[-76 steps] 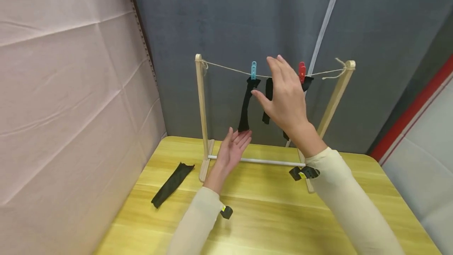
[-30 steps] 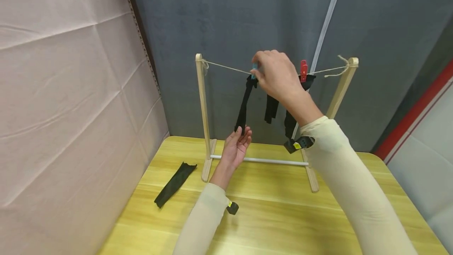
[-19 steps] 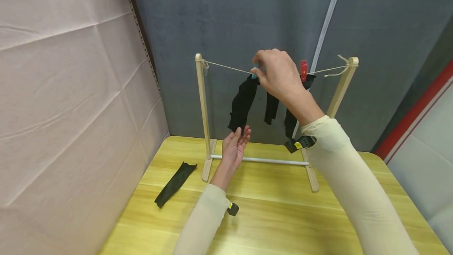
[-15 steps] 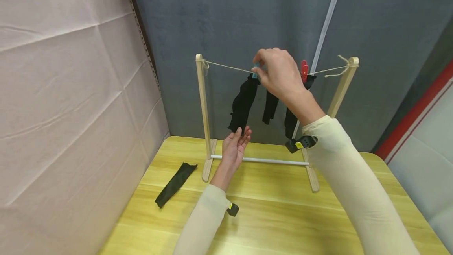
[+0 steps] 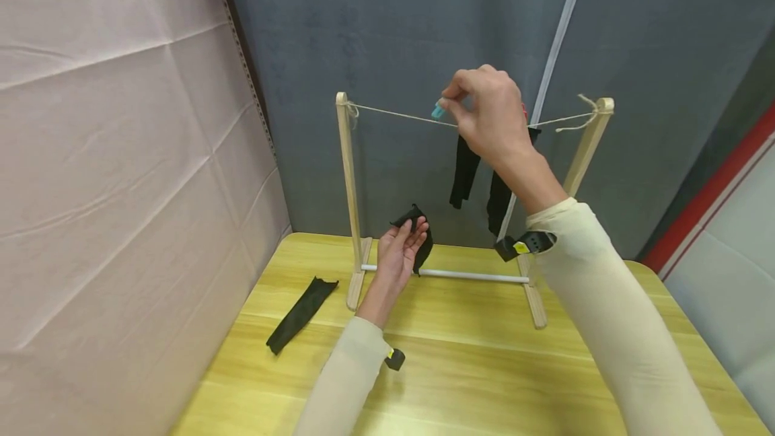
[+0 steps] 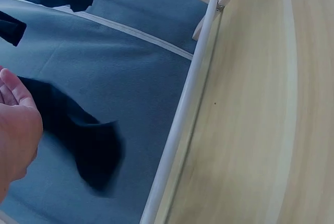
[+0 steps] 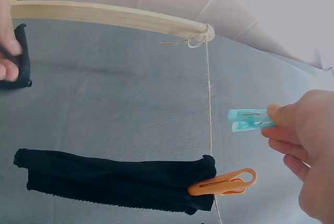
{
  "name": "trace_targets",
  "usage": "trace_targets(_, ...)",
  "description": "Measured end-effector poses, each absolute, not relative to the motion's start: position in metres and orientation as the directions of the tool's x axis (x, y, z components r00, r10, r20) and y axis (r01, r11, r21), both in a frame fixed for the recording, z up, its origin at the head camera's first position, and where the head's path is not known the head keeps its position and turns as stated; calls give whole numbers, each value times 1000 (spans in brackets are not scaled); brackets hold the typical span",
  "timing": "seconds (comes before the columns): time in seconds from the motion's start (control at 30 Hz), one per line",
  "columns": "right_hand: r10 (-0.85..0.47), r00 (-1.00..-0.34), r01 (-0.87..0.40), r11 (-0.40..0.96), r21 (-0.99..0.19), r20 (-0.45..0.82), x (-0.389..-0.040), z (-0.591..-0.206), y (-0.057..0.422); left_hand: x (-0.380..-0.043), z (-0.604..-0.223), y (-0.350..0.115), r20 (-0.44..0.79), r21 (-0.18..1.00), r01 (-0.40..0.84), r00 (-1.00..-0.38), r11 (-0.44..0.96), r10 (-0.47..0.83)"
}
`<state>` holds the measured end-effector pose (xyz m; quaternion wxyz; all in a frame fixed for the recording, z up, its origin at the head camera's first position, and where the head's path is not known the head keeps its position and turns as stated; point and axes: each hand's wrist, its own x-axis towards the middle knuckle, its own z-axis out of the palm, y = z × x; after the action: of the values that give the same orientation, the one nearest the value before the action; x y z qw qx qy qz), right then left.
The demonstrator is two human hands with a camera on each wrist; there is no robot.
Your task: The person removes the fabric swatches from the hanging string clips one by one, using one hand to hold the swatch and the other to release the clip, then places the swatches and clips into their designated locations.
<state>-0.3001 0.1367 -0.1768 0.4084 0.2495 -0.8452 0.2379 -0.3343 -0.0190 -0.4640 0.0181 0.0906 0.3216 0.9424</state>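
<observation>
My right hand (image 5: 493,116) pinches a light-blue clothespin (image 5: 438,111) just above the string (image 5: 399,115); in the right wrist view this clothespin stands apart from the line. Lower down, my left hand (image 5: 396,258) pinches a black cloth strip (image 5: 424,252) between thumb and fingers, and its loose end droops behind the hand. Two more black strips hang from the string: a middle one (image 5: 464,170), held by an orange clothespin (image 7: 224,183), and a right one (image 5: 499,204). A red clothespin (image 5: 525,112) is mostly hidden behind my right hand.
Two wooden posts, left (image 5: 348,180) and right (image 5: 588,147), carry the string, with a white rod (image 5: 472,276) joining them low down. Another black strip (image 5: 301,315) lies on the wooden table (image 5: 460,369) at the left. A grey curtain (image 5: 387,32) stands behind.
My right hand reached the light-blue clothespin and took it off the string, moving slightly up and right. The strip's upper end dropped, while my left hand kept its lower end.
</observation>
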Motion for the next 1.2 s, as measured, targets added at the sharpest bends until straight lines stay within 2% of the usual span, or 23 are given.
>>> trace_targets(0.2,-212,-461,-655,737,-169,862,-295,-181,146,-334,-461,-22,165,605,23,-982,-796,97)
trace_targets(0.5,-245,-448,-657,743,-130,860,-283,-196,164,-331,-458,-27,147,595,19,-985,-803,86)
trace_targets(0.73,-307,-365,-693,720,-36,879,-273,-215,184,-324,-459,-41,130,604,28,-989,-796,64)
trace_targets(0.8,-326,-376,-682,731,-21,867,-268,-222,191,-321,-458,-45,130,607,26,-989,-794,67)
trace_targets(1.03,-352,-503,-586,811,-12,789,-250,-244,226,-310,-456,-66,141,596,19,-987,-803,81)
trace_targets(1.2,-384,-491,-599,801,17,782,-242,-263,246,-302,-457,-92,161,591,48,-985,-805,60)
